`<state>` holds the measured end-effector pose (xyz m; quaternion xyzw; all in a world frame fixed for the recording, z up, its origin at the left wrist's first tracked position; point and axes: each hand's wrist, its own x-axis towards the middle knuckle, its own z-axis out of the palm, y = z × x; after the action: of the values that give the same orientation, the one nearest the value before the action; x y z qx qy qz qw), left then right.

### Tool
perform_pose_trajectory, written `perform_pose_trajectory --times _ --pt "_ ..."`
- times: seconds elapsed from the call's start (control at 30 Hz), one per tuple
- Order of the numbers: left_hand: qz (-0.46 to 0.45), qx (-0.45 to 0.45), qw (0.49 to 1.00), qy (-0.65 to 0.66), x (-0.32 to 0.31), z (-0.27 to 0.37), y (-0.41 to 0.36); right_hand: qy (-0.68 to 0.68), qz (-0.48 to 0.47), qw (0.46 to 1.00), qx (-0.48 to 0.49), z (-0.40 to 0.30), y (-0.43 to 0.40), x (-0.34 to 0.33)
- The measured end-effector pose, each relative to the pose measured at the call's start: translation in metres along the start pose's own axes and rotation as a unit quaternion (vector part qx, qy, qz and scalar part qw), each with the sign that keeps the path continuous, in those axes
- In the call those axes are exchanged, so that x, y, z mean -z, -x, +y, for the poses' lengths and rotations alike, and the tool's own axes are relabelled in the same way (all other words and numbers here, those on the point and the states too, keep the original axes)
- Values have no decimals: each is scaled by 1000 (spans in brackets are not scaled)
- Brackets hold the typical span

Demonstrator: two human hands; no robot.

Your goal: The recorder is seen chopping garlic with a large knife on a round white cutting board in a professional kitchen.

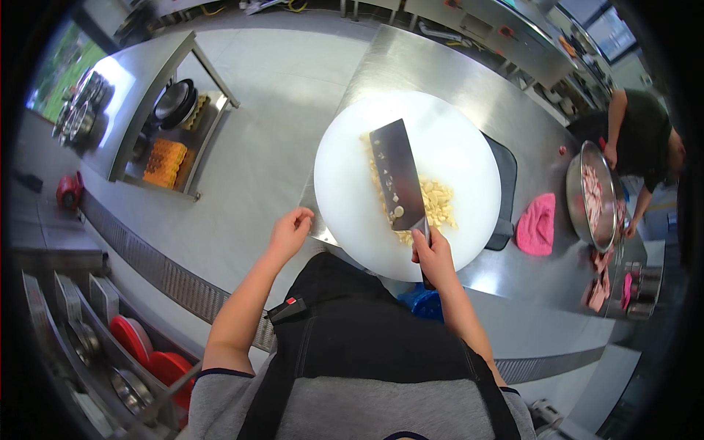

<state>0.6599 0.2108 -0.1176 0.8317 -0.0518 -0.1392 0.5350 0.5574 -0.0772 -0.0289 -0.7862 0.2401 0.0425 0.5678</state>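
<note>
My right hand [437,256] grips the dark handle of a Chinese cleaver [397,176]. The broad blade lies over a round white cutting board [352,187], and several pale bits cling to its face. Beneath and beside the blade spreads a pile of sliced pale-yellow pieces [437,203] that look like garlic; the blade hides part of it. My left hand [291,234] is off the board, close to the steel table's near left corner. Its fingers are curled, and I see nothing in them.
The board rests on a stainless steel table [478,60]. A black tray-like item [501,192] sticks out from under it. To the right are a pink cloth [536,225] and a steel bowl [576,198] of raw meat, where another person [641,132] works. A steel shelf table [146,104] stands left.
</note>
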Motion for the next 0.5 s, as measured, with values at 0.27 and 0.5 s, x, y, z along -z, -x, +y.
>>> perform_pose_trajectory --times 0.27,0.5 --pt "-58 -137 989 -25 14 76 -98 -98 -3 995 -36 -18 -11 -44" --pt "-185 -202 960 -54 38 74 -182 -183 81 978 -55 -49 -63 -126"
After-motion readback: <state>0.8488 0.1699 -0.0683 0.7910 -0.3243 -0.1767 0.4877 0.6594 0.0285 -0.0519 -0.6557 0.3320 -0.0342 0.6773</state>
